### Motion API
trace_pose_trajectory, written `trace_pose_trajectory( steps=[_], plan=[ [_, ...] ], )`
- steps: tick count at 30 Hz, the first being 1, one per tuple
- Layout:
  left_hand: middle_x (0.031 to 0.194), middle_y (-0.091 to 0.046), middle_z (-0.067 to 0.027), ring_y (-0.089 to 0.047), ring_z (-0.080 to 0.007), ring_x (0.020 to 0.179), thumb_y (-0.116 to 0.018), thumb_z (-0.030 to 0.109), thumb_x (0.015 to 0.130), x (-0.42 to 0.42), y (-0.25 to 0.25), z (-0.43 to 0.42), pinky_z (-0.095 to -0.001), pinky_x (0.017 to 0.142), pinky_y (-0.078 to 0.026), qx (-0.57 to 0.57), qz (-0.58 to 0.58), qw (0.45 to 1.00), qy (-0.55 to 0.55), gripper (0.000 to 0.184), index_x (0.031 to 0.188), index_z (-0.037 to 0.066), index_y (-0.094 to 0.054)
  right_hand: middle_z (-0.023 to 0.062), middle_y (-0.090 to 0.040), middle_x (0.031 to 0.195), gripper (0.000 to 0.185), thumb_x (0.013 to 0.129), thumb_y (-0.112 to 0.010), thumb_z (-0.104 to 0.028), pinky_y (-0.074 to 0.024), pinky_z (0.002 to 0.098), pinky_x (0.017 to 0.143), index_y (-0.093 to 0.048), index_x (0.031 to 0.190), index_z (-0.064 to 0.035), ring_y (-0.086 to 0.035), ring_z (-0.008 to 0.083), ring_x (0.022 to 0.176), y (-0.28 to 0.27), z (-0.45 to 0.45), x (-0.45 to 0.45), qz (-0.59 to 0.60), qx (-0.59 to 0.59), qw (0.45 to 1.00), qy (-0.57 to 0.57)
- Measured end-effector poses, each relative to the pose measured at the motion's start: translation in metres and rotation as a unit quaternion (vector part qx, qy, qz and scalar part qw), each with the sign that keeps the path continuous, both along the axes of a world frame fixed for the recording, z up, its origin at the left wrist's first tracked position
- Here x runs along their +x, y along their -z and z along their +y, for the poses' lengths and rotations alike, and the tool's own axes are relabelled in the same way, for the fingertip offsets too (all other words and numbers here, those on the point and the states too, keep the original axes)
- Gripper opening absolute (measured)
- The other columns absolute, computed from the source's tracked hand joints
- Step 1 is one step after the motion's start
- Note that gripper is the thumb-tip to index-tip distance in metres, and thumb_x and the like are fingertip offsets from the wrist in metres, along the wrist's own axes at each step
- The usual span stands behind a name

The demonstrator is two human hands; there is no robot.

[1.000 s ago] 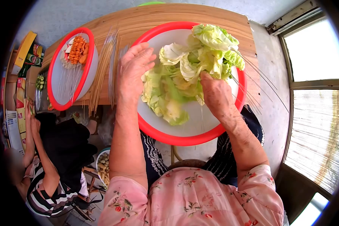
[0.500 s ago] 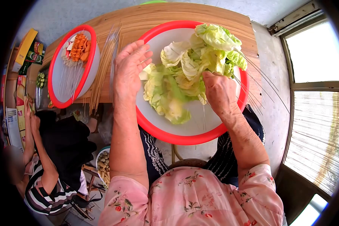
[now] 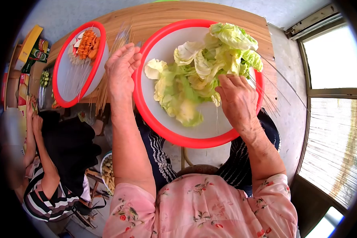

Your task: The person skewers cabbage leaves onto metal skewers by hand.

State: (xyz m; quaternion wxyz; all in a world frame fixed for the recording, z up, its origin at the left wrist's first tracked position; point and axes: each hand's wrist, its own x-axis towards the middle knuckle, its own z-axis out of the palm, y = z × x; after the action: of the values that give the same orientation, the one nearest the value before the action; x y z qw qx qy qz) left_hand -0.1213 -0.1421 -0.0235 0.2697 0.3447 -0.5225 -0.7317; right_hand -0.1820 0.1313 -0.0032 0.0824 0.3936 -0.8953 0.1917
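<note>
My left hand [image 3: 122,71] is just left of the big red-rimmed tray [image 3: 159,126], close to the bundle of thin bamboo skewers [image 3: 103,90]. Its fingers are slightly bent and apart, and I see nothing in them. Pale green lettuce leaves [image 3: 204,67] are heaped in the tray, with thin skewers [image 3: 279,77] sticking out on the right side of the heap. Over the tray's right half, my right hand [image 3: 242,103] is at the lower edge of the heap. Its fingers are loosely bent with the thumb apart, and the fingertips are partly hidden against the leaves.
On the left stands a smaller red-rimmed tray [image 3: 55,79] with skewered orange pieces [image 3: 86,44]. Both trays are on the wooden table [image 3: 178,10]. At lower left a person in a striped top [image 3: 47,198] sits near a bucket [image 3: 106,172] of small pale pieces. A window [image 3: 333,59] is at right.
My left hand has moved left, off the tray's rim toward the skewers. My right hand has loosened from a pinch and shifted slightly right. The view has shifted a little.
</note>
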Motion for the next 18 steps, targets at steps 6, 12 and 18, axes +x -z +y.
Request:
trace_pose_trajectory(
  steps=[6, 12, 18],
  plan=[
    [0.078, -0.063, -0.004, -0.056, -0.0078, 0.066, -0.064, 0.012, 0.082, 0.029, 0.004, -0.025, -0.0176, 0.058, -0.042, -0.165, -0.123, 0.978, -0.034, 0.022, 0.099, -0.002, -0.062, 0.0093, -0.061, 0.095, 0.032, 0.07, -0.071, -0.011, -0.046, 0.0383, 0.073, -0.062, 0.099, -0.0043, -0.057, 0.0272, 0.088, -0.006, -0.005, 0.013, 0.087, -0.096, 0.99, -0.06],
    [0.08, -0.068, -0.0133, -0.065, -0.0264, 0.077, -0.061, 0.018, 0.077, 0.063, 0.061, -0.072, -0.035, 0.07, -0.05, -0.45, -0.376, 0.81, 0.021, 0.019, 0.089, 0.007, -0.069, 0.0107, -0.061, 0.093, 0.028, 0.069, -0.071, -0.003, -0.0484, 0.0376, 0.072, -0.063, 0.096, -0.003, -0.059, 0.0285, 0.082, 0.001, -0.011, 0.016, 0.011, -0.175, 0.979, -0.101],
    [0.086, -0.067, -0.0174, -0.065, -0.0297, 0.083, -0.065, 0.027, 0.074, 0.065, 0.08, -0.052, -0.038, 0.077, -0.049, -0.392, -0.539, 0.729, 0.158, 0.026, 0.087, 0.005, -0.07, 0.0134, -0.062, 0.091, 0.023, 0.071, -0.069, -0.002, -0.0501, 0.0376, 0.07, -0.063, 0.094, -0.0008, -0.06, 0.0311, 0.081, 0.004, -0.02, 0.022, -0.082, -0.18, 0.972, -0.13]
  ],
)
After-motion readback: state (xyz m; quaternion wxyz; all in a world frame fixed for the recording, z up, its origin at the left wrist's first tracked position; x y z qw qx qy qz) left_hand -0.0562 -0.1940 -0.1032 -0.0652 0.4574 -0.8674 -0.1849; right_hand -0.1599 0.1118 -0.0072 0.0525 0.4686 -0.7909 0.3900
